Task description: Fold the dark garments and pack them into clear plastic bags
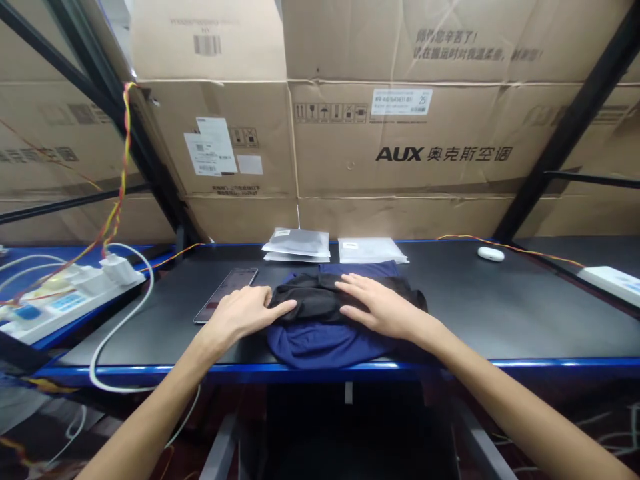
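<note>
1. We are resting our right hand (373, 301) on the black cloth (313, 293), its fingers spreading apart.
2. We are touching the cloth's left end with our left hand (245, 310); whether it is clamping, we cannot tell.
3. The black cloth is lying over the blue cloth (327, 343) at the front of the table (500, 307).
4. The phone (227, 292) is lying by our left hand.

A black cloth (315, 303), crumpled into soft folds, lies across a dark blue cloth (333, 343) on the counter (500, 300). The blue one, loosely bunched, shows beyond it and spreads in a rounded, wrinkled edge at the counter's front rim.
</note>
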